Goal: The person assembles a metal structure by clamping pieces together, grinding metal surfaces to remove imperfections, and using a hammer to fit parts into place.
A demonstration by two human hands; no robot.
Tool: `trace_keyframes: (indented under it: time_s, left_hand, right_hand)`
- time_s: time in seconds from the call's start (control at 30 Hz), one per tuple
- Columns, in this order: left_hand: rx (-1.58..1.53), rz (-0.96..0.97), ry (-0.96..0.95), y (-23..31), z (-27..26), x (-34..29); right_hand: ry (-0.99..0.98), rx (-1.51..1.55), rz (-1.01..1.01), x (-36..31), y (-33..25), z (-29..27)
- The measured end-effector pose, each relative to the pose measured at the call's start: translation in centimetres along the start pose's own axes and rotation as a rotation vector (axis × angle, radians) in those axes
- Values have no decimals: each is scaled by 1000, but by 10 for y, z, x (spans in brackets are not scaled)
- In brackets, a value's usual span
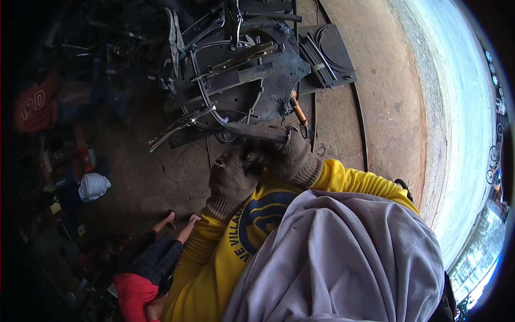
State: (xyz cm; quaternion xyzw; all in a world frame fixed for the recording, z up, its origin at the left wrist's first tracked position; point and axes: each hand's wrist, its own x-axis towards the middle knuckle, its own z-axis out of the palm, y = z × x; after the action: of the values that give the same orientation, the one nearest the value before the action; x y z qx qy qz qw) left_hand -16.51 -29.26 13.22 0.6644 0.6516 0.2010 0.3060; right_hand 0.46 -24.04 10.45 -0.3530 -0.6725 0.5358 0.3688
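Both my hands wear grey-brown knit gloves and meet at the near side of a dark steel work plate (289,64). My right hand (295,158) is closed at the right end of a flat dark metal bar (256,131). Just below the bar, my left hand (232,177) is curled against the right one; what its fingers hold, if anything, is hidden. Bent metal rods (203,88) lie on the plate, clamped by locking pliers (182,127) and longer pliers (241,58). A tool with an orange handle (298,110) hangs just beyond my right hand.
More locking pliers (174,40) stand at the plate's far left. Thin straight rods (320,61) and a wire ring (335,45) lie on a side plate. At lower left is a person in a red top (134,295); a red-orange cloth (37,104) is farther left.
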Motion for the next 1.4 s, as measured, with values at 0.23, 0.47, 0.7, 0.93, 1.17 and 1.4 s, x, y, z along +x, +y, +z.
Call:
trace_keyframes:
  time_s: [0.23,0.47,0.7,0.93,1.17,1.4]
  left_hand:
    - [62,256,235,-7,19,-26]
    - [384,450,298,-17,15,-44]
    - [247,188,159,-22,20,-57]
    - [-20,127,75,-38,37,-70]
    - [191,364,224,-30,35,-53]
    - [-282,-299,74,-13,41,-39]
  right_hand:
    - [-416,-262,-34,21,-33,-62]
    - [-17,-963,-320,171,43,-179]
    - [-85,-1168,-197,321,152,-171]
    - [-375,-1261,-77,327,143,-170]
    - [-480,-1280,-45,329,136,-172]
    - [-527,-1284,-29,331,133,-177]
